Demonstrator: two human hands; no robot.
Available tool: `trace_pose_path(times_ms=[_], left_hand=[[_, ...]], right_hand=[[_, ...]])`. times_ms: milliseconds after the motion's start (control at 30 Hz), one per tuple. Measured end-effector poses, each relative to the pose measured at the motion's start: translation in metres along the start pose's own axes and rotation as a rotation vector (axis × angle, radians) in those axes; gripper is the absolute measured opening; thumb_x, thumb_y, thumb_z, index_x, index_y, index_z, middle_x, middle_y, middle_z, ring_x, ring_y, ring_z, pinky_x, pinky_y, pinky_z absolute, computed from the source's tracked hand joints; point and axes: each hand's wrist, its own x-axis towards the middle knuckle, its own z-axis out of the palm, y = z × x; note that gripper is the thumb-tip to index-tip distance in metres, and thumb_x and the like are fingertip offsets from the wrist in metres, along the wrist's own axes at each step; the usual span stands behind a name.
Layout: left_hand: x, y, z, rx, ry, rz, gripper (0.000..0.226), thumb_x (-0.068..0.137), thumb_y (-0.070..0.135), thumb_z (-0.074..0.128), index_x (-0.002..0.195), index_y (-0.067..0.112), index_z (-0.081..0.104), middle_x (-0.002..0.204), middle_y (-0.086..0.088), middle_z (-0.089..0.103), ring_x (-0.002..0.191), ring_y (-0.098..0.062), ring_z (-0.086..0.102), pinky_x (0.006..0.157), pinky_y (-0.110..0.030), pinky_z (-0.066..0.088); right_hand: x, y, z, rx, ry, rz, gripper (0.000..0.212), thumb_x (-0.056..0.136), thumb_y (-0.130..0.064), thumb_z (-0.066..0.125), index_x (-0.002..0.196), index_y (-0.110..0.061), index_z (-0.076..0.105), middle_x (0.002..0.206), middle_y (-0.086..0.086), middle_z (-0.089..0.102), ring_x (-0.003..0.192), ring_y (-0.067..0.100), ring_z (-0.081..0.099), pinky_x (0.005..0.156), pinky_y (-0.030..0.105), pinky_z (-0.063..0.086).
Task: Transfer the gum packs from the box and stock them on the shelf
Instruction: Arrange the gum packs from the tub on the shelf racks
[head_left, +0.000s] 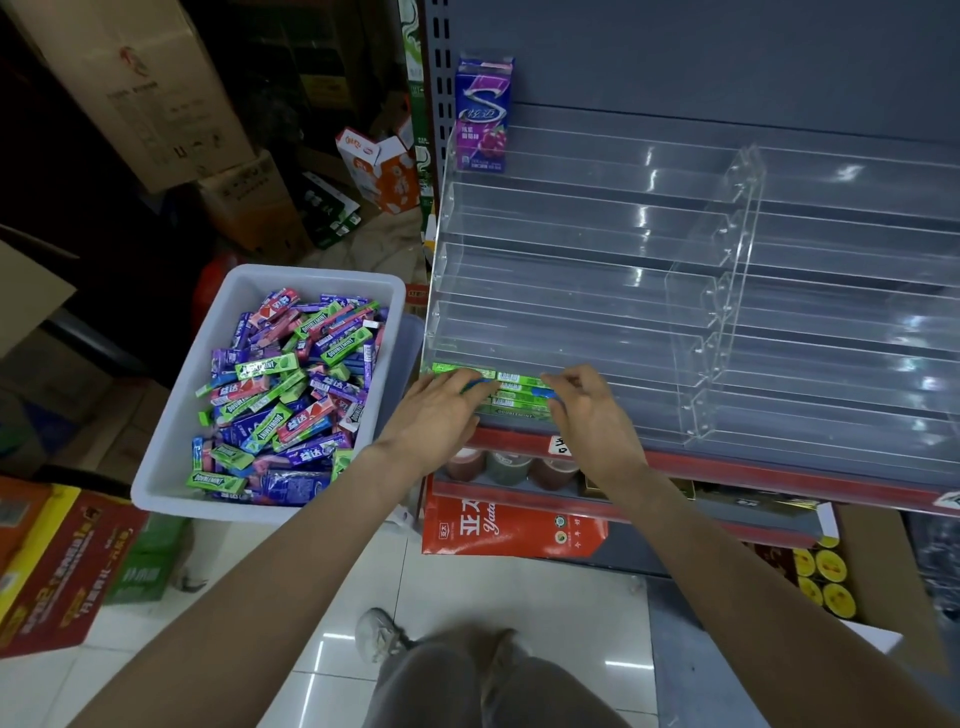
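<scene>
Green packs (511, 391) sit in the shelf's (571, 332) lowest tier; both hands (441, 410) (592, 410) rest straight-fingered on them (gripping nothing). Advised: square ends flush. Remaining stock waits in the box (171, 431).

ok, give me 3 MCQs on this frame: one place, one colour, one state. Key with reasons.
1. Where are the green gum packs being stocked?
A. top tier
B. lowest tier of the clear acrylic rack
C. floor

2. Colour of the pack standing on the top tier?
A. purple
B. orange
C. yellow

3. State of the white bin?
A. empty
B. lidded
C. holding many gum packs

Key: B, both the left hand and right hand rest on packs there; A, its face is purple; C, mixed packs fill it.
</scene>
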Motion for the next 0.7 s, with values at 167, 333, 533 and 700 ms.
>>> trace_pose_path(times_ms=[167, 333, 533, 700], left_hand=[[0.005, 0.008, 0.000, 0.020, 0.064, -0.027, 0.057, 0.097, 0.027, 0.044, 0.148, 0.031, 0.020, 0.139, 0.000, 0.041, 0.129, -0.022, 0.038, 0.107, -0.039, 0.030], [0.011, 0.013, 0.000, 0.104, 0.020, -0.047, 0.054, 0.098, 0.036, 0.041, 0.149, 0.030, 0.021, 0.139, -0.002, 0.034, 0.130, -0.024, 0.034, 0.107, -0.043, 0.029], [0.009, 0.013, 0.000, 0.054, 0.030, -0.071, 0.047, 0.099, 0.035, 0.041, 0.145, 0.028, 0.032, 0.143, -0.001, 0.034, 0.131, -0.023, 0.032, 0.108, -0.042, 0.027], [-0.004, 0.009, -0.010, -0.197, 0.176, -0.075, 0.040, 0.097, 0.025, 0.047, 0.136, 0.019, 0.048, 0.133, -0.001, 0.049, 0.123, -0.022, 0.044, 0.102, -0.037, 0.037]], right_hand=[[0.000, -0.001, 0.000, -0.061, -0.091, -0.015, 0.046, 0.096, -0.014, 0.050, 0.140, -0.011, 0.039, 0.131, 0.007, 0.035, 0.117, 0.018, 0.044, 0.094, 0.032, 0.051], [-0.006, 0.002, -0.001, 0.090, -0.080, 0.052, 0.041, 0.099, -0.022, 0.042, 0.139, -0.010, 0.042, 0.135, 0.005, 0.037, 0.120, 0.018, 0.045, 0.102, 0.033, 0.044], [-0.006, -0.001, -0.004, 0.144, -0.203, 0.094, 0.050, 0.099, -0.027, 0.043, 0.144, -0.010, 0.033, 0.141, 0.005, 0.029, 0.105, 0.018, 0.057, 0.105, 0.031, 0.040], [-0.005, -0.018, -0.010, 0.156, -0.105, 0.058, 0.041, 0.097, -0.019, 0.048, 0.136, -0.007, 0.045, 0.134, 0.006, 0.038, 0.116, 0.019, 0.050, 0.104, 0.031, 0.041]])
